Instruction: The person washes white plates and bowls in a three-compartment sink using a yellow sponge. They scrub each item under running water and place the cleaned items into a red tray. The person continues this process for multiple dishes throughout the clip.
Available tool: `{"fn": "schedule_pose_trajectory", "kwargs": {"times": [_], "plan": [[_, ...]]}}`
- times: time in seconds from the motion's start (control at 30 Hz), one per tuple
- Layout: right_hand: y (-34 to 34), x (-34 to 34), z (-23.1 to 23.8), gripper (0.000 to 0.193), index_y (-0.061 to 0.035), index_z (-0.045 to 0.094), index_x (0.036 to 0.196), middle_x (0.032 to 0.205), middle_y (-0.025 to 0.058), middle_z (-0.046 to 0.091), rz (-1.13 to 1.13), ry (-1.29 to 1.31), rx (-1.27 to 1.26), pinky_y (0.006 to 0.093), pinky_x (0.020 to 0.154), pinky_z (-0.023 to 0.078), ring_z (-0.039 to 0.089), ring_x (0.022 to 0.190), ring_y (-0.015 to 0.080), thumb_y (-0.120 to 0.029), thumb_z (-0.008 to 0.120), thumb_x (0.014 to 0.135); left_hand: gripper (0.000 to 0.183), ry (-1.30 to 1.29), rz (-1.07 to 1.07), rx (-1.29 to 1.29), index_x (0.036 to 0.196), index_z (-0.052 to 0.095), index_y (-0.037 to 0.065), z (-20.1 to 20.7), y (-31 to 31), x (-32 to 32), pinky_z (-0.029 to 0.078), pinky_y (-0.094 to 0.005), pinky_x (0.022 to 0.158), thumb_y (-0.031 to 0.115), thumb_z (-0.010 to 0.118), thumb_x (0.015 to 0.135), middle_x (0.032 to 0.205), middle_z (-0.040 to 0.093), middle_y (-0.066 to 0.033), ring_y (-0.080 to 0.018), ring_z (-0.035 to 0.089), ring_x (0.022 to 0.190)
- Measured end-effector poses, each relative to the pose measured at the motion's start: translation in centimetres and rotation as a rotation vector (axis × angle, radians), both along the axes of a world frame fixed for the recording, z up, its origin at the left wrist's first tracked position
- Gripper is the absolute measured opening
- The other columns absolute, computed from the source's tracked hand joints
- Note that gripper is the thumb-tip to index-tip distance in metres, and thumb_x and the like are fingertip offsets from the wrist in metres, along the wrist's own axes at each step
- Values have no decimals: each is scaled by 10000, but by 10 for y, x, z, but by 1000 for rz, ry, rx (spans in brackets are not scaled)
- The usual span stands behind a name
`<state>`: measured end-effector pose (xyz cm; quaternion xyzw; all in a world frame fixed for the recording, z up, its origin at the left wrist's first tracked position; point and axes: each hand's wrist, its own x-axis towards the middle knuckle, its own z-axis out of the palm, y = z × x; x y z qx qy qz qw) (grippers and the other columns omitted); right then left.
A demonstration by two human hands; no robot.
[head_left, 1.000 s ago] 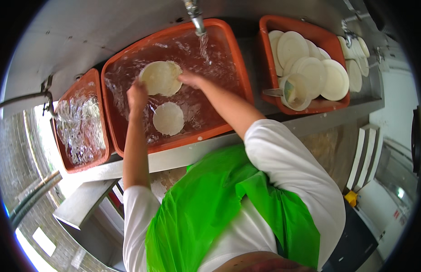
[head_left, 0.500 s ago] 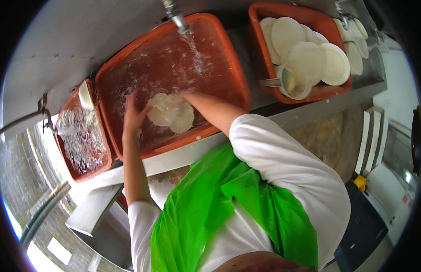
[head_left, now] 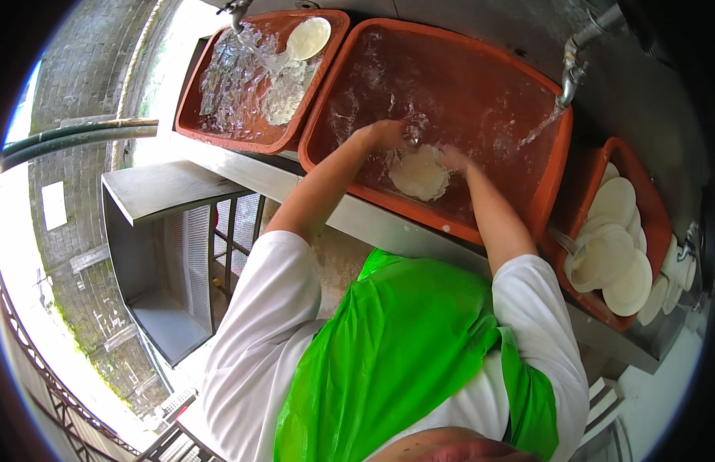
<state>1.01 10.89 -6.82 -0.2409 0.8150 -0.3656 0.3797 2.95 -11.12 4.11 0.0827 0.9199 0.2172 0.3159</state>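
Note:
A pale plate [head_left: 421, 173] lies in the water of the large middle basin [head_left: 554, 189], near its front wall, its outline blurred by ripples. My right hand [head_left: 456, 159] is at the plate's right edge, fingers bent around the rim and partly under water. My left hand [head_left: 388, 135] reaches to the water's surface just beyond the plate's upper left side. Splashing hides its fingertips, and I cannot make out anything in them. In the smaller left basin [head_left: 192, 115], a round white plate [head_left: 308, 38] leans at the back, with another pale plate [head_left: 284, 98] under churning water.
Water pours from a tap [head_left: 571, 77] into the middle basin. Another tap [head_left: 236, 11] runs into the left one. At right, an orange basin [head_left: 656, 192] holds stacked white plates [head_left: 615, 202] and a handled jug [head_left: 589, 266]. A steel counter edge [head_left: 388, 223] runs along the front.
The view has swung left. My left hand has moved off the pale plates, while my right stays at one. Two pale shapes lay under my hands before; one shows now. A second plate appears in the left basin.

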Motion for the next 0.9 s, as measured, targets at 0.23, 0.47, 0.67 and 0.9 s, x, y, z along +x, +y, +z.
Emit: {"fn": "schedule_pose_trajectory", "kwargs": {"times": [0.23, 0.47, 0.67, 0.9], "plan": [[-10, -22, 80, 521, -15, 573, 1233, 1198, 127, 621, -130, 140, -307, 331, 962, 447, 591, 1103, 229, -11, 608, 713, 457, 113, -100, -235, 1290, 511, 19, -12, 1, -1, 528, -445, 848, 243, 541, 893, 1000, 674, -235, -352, 663, 958], [16, -35, 82, 585, -62, 451, 1349, 1203, 149, 595, -642, -139, -469, 372, 949, 474, 611, 1062, 279, 15, 464, 769, 585, 1128, 179, -194, 1314, 462, 97, 138, -91, 2, 562, -390, 840, -74, 588, 768, 1230, 587, -120, -299, 620, 1055], [5, -48, 101, 604, -209, 505, 1349, 1208, 144, 587, -267, 244, -148, 405, 890, 511, 617, 1019, 326, 26, 481, 793, 669, 877, 233, -374, 1395, 404, 108, 121, -89, 11, 420, -483, 1010, 122, 692, 791, 1408, 409, -220, -391, 427, 1289], [-2, -23, 156, 626, -249, 474, 1386, 1278, 143, 513, 6, 447, -251, 394, 919, 489, 577, 1079, 319, -13, 579, 816, 437, 285, 209, 345, 1267, 588, 85, -8, -17, -40, 463, -409, 926, 188, 663, 850, 1181, 632, -217, -344, 608, 1102]]}}
